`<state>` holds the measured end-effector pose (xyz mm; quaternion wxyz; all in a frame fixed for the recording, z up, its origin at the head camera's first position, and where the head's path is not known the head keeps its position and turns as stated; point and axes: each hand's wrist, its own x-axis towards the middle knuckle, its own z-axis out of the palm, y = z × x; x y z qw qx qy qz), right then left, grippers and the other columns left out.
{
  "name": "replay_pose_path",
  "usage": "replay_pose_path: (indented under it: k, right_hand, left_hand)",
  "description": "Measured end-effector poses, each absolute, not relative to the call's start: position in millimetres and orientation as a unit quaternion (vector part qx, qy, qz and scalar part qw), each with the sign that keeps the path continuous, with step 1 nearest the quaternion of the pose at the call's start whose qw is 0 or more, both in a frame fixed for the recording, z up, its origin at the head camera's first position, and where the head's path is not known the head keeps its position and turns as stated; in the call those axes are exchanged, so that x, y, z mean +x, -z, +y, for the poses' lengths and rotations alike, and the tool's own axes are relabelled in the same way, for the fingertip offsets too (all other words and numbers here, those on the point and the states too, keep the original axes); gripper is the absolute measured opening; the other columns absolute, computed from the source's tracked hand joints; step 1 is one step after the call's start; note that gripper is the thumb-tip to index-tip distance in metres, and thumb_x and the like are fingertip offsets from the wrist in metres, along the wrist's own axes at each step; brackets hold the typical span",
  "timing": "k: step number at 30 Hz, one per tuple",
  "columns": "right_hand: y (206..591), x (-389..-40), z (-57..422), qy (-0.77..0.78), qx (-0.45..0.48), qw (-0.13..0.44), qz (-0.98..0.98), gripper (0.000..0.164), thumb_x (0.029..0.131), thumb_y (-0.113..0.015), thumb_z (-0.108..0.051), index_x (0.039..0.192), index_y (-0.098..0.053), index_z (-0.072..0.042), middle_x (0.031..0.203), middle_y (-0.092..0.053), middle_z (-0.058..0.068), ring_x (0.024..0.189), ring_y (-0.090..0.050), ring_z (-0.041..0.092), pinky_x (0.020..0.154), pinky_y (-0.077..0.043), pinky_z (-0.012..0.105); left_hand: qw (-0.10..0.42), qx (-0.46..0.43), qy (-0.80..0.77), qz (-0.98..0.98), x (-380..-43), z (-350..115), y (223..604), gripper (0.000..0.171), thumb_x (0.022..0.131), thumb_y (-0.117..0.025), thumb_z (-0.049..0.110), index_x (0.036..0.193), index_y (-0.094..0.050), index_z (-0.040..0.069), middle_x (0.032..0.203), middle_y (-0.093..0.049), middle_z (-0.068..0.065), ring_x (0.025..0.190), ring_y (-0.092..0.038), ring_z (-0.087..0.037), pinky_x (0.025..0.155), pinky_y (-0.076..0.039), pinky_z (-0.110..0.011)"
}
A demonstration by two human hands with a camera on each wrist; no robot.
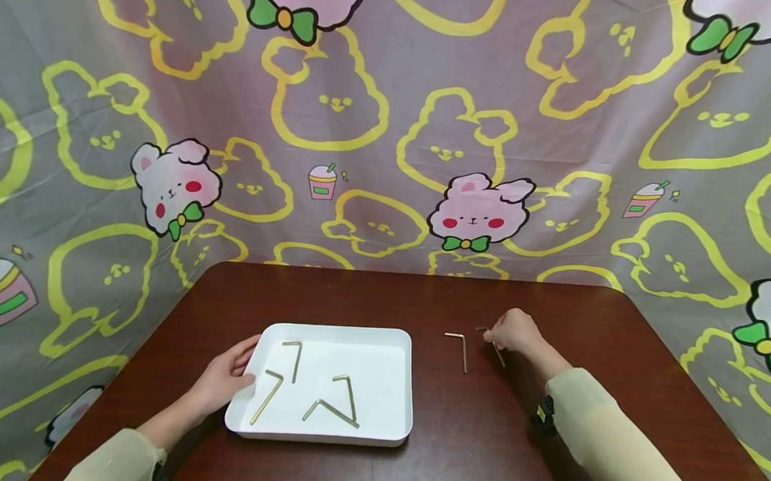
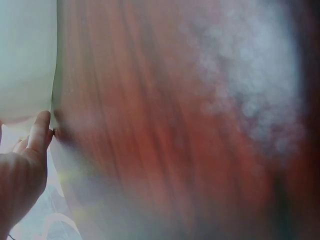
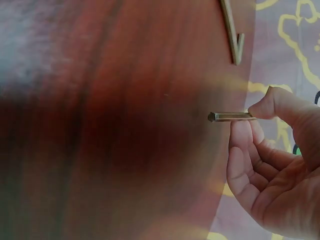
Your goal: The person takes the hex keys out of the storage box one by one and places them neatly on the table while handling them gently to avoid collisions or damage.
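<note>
My right hand pinches a brass-coloured hex key between thumb and fingers above the table. In the right wrist view, this hex key shows its six-sided end. Left of that hand, another L-shaped hex key lies on the table. A white rectangular tray stands to the left, with several hex keys lying apart or touching inside it. My left hand holds the tray's left side, its thumb over the rim and its fingers along the outer wall. The tray's edge shows blurred in the left wrist view.
The dark brown wooden table has its far edge against a grey-pink curtain printed with yellow outlines and rabbit faces. The curtain also runs along the left and right sides.
</note>
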<state>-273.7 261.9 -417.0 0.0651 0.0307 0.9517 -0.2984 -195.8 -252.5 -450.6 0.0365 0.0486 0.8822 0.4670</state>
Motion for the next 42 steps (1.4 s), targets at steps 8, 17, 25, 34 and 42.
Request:
replay_pose_path:
  k: [8, 17, 25, 34, 42]
  right_hand:
    - [427.9, -271.6, 262.8, 0.307, 0.033, 0.059, 0.949, 0.027, 0.081, -0.073, -0.018, 0.059, -0.065, -0.005, 0.052, -0.059, 0.002, 0.05, -0.054, 0.016, 0.05, -0.042, 0.027]
    - [431.1, -270.3, 257.8, 0.305, 0.035, 0.034, 0.951, 0.026, 0.079, -0.074, -0.017, 0.057, -0.066, -0.005, 0.05, -0.059, 0.001, 0.048, -0.054, 0.015, 0.051, -0.042, 0.028]
    - [434.4, -269.8, 257.6, 0.299, 0.026, 0.017, 0.954, 0.025, 0.078, -0.076, -0.016, 0.057, -0.066, -0.006, 0.047, -0.056, -0.002, 0.047, -0.053, 0.014, 0.051, -0.041, 0.028]
    - [435.2, -267.7, 261.3, 0.315, 0.022, 0.022, 0.949, 0.018, 0.08, -0.074, -0.013, 0.065, -0.069, -0.003, 0.052, -0.061, 0.0, 0.049, -0.057, 0.015, 0.049, -0.046, 0.029]
    - [437.2, -263.8, 265.5, 0.348, 0.019, 0.01, 0.937, 0.012, 0.078, -0.076, -0.009, 0.073, -0.073, 0.001, 0.056, -0.065, 0.003, 0.051, -0.062, 0.015, 0.049, -0.051, 0.029]
  left_hand:
    - [0.039, 0.042, -0.465, 0.883, -195.2, -253.3, 450.6, 0.067, 0.088, -0.055, -0.013, 0.148, -0.028, -0.007, 0.143, -0.037, -0.032, 0.129, -0.043, -0.043, 0.099, -0.041, -0.048]
    - [0.044, 0.025, -0.468, 0.882, -194.5, -252.9, 453.2, 0.067, 0.088, -0.055, -0.012, 0.149, -0.028, -0.005, 0.144, -0.037, -0.032, 0.129, -0.042, -0.043, 0.1, -0.041, -0.048]
    - [0.046, 0.019, -0.468, 0.883, -196.2, -253.0, 454.1, 0.067, 0.089, -0.055, -0.011, 0.149, -0.028, -0.004, 0.144, -0.037, -0.031, 0.129, -0.042, -0.043, 0.1, -0.04, -0.049]
    - [0.047, 0.019, -0.466, 0.883, -196.2, -250.9, 452.1, 0.067, 0.089, -0.056, -0.01, 0.149, -0.028, -0.004, 0.145, -0.037, -0.031, 0.129, -0.042, -0.043, 0.1, -0.039, -0.049]
    - [0.049, 0.018, -0.466, 0.883, -195.4, -249.7, 450.7, 0.067, 0.089, -0.056, -0.009, 0.15, -0.027, -0.003, 0.145, -0.036, -0.031, 0.128, -0.043, -0.044, 0.098, -0.042, -0.048]
